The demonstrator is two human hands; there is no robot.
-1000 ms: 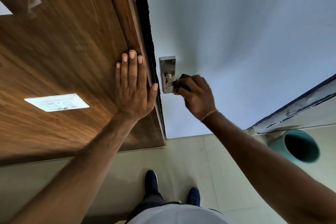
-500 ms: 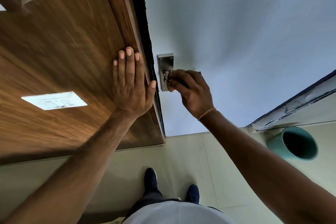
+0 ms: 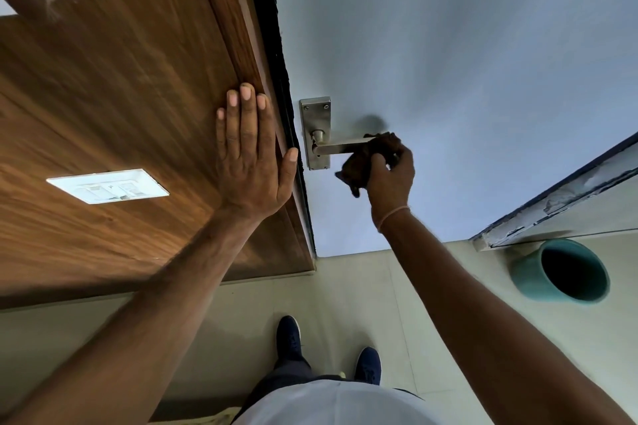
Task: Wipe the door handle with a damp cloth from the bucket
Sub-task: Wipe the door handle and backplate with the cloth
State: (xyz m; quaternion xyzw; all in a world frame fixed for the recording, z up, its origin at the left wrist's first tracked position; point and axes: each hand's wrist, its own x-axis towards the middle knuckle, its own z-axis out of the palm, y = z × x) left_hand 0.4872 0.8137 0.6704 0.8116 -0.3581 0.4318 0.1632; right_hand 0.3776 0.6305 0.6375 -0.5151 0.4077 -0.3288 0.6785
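A steel lever door handle (image 3: 340, 148) on a steel backplate (image 3: 316, 117) is mounted on the pale blue door (image 3: 448, 62). My right hand (image 3: 392, 171) grips a dark brown cloth (image 3: 355, 167) wrapped around the free end of the lever. My left hand (image 3: 250, 155) lies flat with fingers spread on the wooden wall panel (image 3: 121, 97) beside the door frame. A teal bucket (image 3: 561, 271) stands on the floor at the right; its inside looks dark.
A white switch plate (image 3: 107, 186) is set into the wooden panel on the left. My two dark blue shoes (image 3: 290, 338) stand on the pale tiled floor (image 3: 362, 293). A worn white door-frame strip (image 3: 559, 198) runs above the bucket.
My right hand has slid the cloth along the lever from the backplate end out to its free end, uncovering most of the lever. My left hand stays pressed on the panel.
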